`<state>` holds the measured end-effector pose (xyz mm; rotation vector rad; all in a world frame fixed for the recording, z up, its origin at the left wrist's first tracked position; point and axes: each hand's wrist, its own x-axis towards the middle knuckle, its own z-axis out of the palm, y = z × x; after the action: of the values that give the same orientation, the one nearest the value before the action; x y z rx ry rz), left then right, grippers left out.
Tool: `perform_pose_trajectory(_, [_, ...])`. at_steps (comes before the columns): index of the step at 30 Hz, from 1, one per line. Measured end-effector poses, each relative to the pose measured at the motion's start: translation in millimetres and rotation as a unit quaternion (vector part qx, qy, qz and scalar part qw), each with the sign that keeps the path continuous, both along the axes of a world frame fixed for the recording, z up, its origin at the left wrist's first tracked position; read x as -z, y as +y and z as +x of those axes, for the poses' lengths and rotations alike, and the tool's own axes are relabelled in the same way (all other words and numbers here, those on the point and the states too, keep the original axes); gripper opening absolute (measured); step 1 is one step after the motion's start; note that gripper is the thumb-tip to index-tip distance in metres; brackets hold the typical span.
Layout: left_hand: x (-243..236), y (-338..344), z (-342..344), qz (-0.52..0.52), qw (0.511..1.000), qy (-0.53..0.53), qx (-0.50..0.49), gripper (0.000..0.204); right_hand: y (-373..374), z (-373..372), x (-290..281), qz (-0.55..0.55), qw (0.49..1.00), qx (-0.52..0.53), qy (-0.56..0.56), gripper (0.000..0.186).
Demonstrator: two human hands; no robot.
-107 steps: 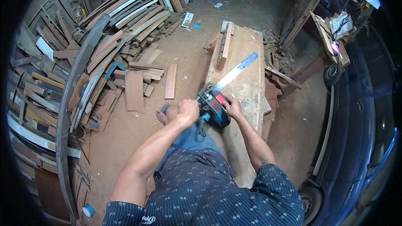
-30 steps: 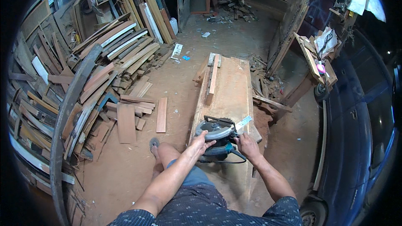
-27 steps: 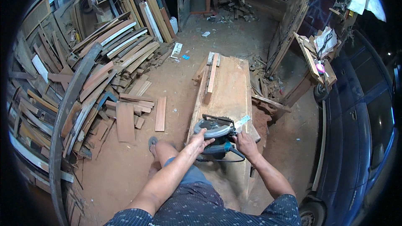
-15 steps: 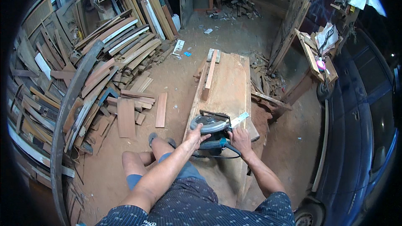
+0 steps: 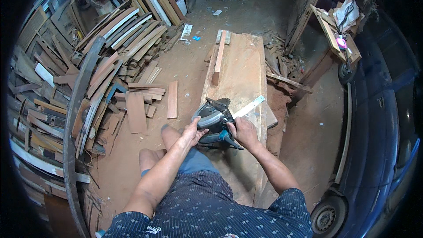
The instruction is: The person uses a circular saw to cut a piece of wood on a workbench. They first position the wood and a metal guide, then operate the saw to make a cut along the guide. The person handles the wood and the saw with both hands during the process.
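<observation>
A dark circular saw with a teal handle (image 5: 211, 119) is tilted over the wooden bench (image 5: 238, 70), its toothed blade showing at the top. My left hand (image 5: 191, 134) grips the saw by its grey curved guard, thumb over it. My right hand (image 5: 242, 132) is closed on the saw's right side by the base plate and handle; what its fingers grip exactly is hidden. A pale metal straightedge (image 5: 256, 101) lies on the bench under the saw's right side. Narrow timber pieces (image 5: 220, 55) rest along the bench's far left edge.
Piles of boards and offcuts (image 5: 110, 75) fill the left, with loose planks (image 5: 136, 113) on the dirt floor. A dark blue car (image 5: 370, 150) stands along the right. Behind it are a cluttered wooden shelf (image 5: 335, 31), a post (image 5: 304, 13) and scrap wood (image 5: 282, 66).
Since half a second ago the saw has swung left and tipped, uncovering more blade. My hands moved with it, the right one leftward and up. My legs shifted slightly right.
</observation>
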<state>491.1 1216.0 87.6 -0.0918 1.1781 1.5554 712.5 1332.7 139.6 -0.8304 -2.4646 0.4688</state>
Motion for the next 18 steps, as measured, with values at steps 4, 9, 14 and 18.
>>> perform_pose_trajectory(4, [8, -14, -15, -0.040, 0.999, -0.001, 0.023, 0.044, -8, -6, -6, -0.126, 0.992, 0.007, 0.030, 0.042])
perform_pose_trajectory(9, [10, -28, -25, -0.120, 0.991, 0.014, 0.062, 0.043, 32, -8, 99, -0.343, 0.928, 0.132, 0.062, 0.046])
perform_pose_trajectory(14, [41, -61, -40, -0.106, 0.989, -0.014, 0.099, 0.041, 24, -45, 103, -0.656, 0.746, 0.113, 0.015, 0.058])
perform_pose_trajectory(18, [56, -69, -85, -0.195, 0.956, 0.121, 0.180, 0.045, 3, -89, 65, -0.697, 0.710, 0.090, 0.036, 0.065])
